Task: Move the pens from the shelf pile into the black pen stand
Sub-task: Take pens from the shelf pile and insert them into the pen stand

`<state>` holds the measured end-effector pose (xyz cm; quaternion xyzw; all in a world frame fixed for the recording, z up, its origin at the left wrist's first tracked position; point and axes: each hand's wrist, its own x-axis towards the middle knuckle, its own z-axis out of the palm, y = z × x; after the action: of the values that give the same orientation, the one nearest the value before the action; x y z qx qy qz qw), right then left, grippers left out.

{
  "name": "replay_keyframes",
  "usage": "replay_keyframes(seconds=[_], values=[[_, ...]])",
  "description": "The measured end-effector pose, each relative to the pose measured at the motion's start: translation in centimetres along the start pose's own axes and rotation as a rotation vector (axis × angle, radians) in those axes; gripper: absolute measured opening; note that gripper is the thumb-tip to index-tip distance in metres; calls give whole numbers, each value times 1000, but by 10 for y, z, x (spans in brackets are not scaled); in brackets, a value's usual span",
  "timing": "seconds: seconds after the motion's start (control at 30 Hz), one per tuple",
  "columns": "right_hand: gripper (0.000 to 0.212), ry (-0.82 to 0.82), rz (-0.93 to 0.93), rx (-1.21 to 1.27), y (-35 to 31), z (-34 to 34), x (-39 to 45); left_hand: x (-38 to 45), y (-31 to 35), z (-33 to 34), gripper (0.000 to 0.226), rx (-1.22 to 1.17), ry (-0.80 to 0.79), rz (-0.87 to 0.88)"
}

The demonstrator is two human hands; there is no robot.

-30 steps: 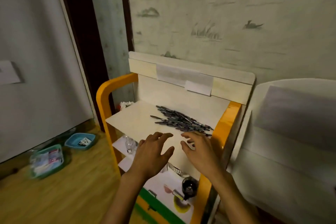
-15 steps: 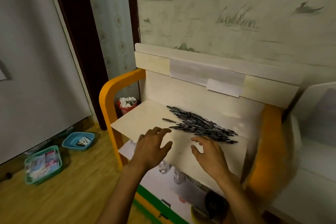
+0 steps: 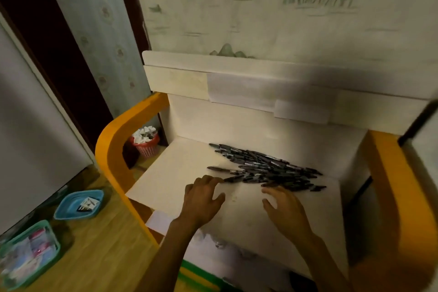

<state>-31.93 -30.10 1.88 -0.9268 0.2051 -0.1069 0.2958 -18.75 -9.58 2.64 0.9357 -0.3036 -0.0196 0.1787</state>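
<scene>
Head view. Both hands over the shelf (image 3: 180, 173), palms down, fingers loosely spread, holding nothing. Left hand (image 3: 201, 199) has its fingertips just at the near-left end of the pen pile (image 3: 265, 168); right hand (image 3: 284, 208) sits just short of the pile's near edge. Pens lie loose and crossed toward the back right of the shelf board. The black pen stand is not in view.

Risks — a grab into a tangled heap likely drags neighbours along; round barrels could roll off the open front edge. With the stand out of sight, a carry means a blind reach.

Surface: pale smooth board between orange side rails (image 3: 113, 149), white back panel behind. Room — patterned wallpaper, wood floor, red basket (image 3: 145, 144) of crumpled paper, blue tray (image 3: 78, 204) and green bin (image 3: 28, 253) on the floor at left.
</scene>
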Motion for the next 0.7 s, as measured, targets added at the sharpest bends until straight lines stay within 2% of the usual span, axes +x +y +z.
replay_keyframes(seconds=[0.33, 0.5, 0.7], values=[[30, 79, 183, -9, 20, 18, 13, 78, -36, 53, 45, -114, 5, 81], [27, 145, 219, -24, 16, 21, 19, 115, -48, 74, 47, -31, -17, 124], [25, 189, 269, -47, 16, 21, 29, 140, -56, 84, 16, -120, 24, 219]])
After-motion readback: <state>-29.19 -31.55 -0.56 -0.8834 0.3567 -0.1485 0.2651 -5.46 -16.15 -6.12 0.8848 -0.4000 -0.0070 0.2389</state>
